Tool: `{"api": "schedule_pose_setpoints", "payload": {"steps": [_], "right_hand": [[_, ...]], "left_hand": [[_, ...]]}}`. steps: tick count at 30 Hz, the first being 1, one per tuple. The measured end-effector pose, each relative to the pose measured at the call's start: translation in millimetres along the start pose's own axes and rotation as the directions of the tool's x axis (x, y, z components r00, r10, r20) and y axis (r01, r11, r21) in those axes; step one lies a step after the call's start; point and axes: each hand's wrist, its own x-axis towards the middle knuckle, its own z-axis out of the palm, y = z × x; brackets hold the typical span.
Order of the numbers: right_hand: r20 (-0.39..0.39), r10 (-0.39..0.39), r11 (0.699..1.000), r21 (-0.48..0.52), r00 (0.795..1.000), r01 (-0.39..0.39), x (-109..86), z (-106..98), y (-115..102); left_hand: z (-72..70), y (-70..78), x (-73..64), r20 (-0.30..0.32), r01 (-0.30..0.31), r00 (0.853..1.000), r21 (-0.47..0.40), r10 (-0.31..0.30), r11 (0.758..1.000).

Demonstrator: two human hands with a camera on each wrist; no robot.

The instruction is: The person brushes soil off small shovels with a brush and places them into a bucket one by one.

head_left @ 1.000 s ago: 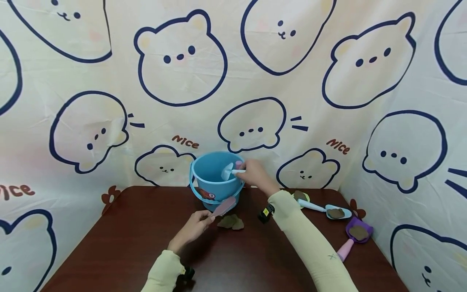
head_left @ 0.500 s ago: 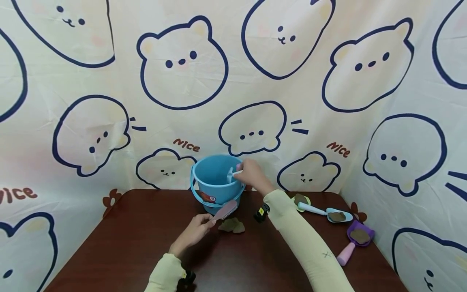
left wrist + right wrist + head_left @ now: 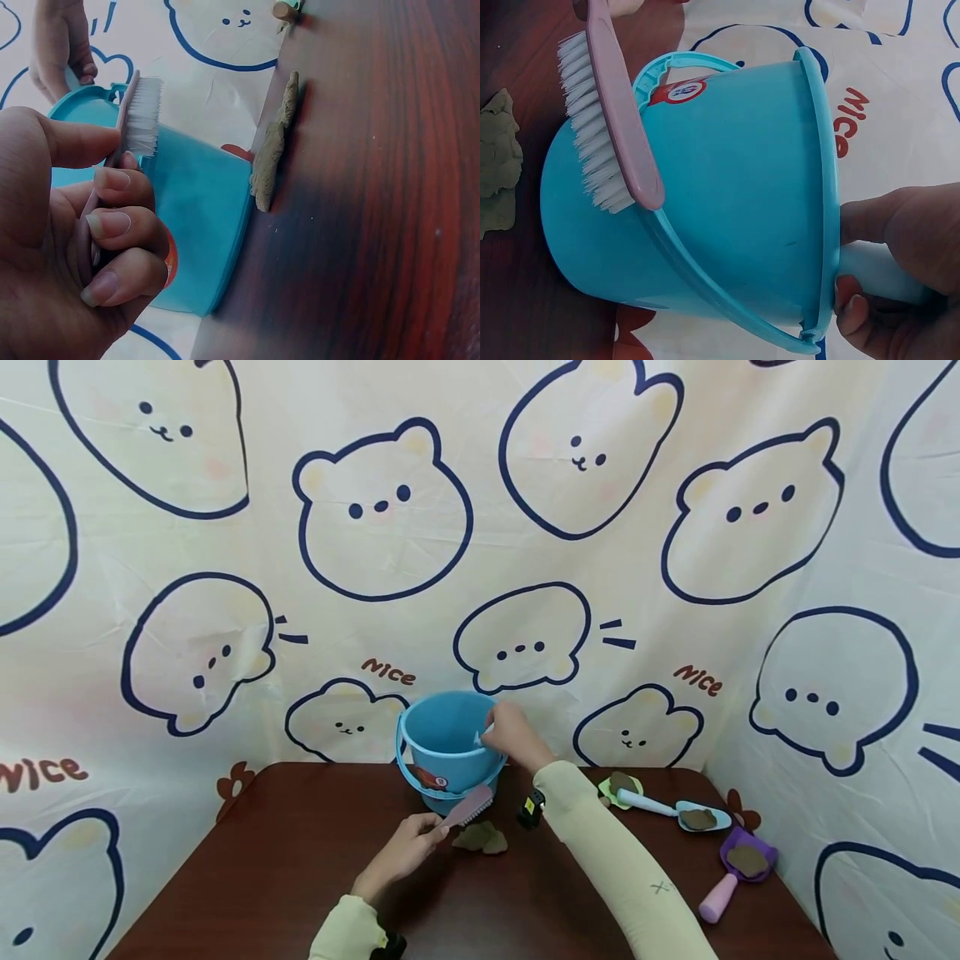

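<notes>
My left hand (image 3: 405, 847) grips the handle of a pink brush (image 3: 468, 806) with white bristles, held in front of a blue bucket (image 3: 461, 766). The brush head is beside the bucket's outer wall in the right wrist view. Over the bucket's right rim, my right hand (image 3: 513, 735) holds a toy tool by its light-blue handle (image 3: 881, 274). The fingers touch or nearly touch the rim. Most of the tool's head is hidden inside the bucket, so its kind does not show now. A flat brown-green lump of clay or moulding sand (image 3: 480, 837) lies below the brush.
On the table's right side lie a light-blue scoop (image 3: 652, 802), a purple shovel (image 3: 717, 897) with a pink handle and a green toy tool (image 3: 626, 783), each with a brown lump. A cartoon-printed cloth (image 3: 360, 627) hangs behind the dark wooden table (image 3: 247, 860).
My right hand has brought the light-blue tool lower into the bucket, and its head has largely gone from sight. The left hand keeps the brush in about the same place. The head view tilts up slightly.
</notes>
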Motion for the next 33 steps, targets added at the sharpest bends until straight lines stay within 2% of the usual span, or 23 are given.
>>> {"api": "schedule_pose_setpoints", "payload": {"steps": [9,13,26,33], "right_hand": [[-0.026,0.006,1.000,-0.008,1.000,-0.006,2.5,4.9,3.0],[-0.037,0.008,1.000,-0.015,0.999,-0.008,4.6,7.8,5.8],[-0.051,-0.079,0.988,0.127,0.996,0.085,-1.6,7.4,13.0],[-0.048,-0.068,0.984,0.159,0.997,0.075,-7.9,4.7,21.4]], "left_hand": [[2.3,1.0,-1.0,-0.007,-0.015,1.000,0.004,0.015,1.000],[2.8,2.0,-1.1,-0.009,-0.003,1.000,-0.002,0.003,1.000],[2.6,2.0,-2.3,-0.010,-0.019,1.000,0.025,0.019,1.000],[3.8,1.7,-2.6,0.002,-0.037,0.999,0.041,0.037,0.998]]}}
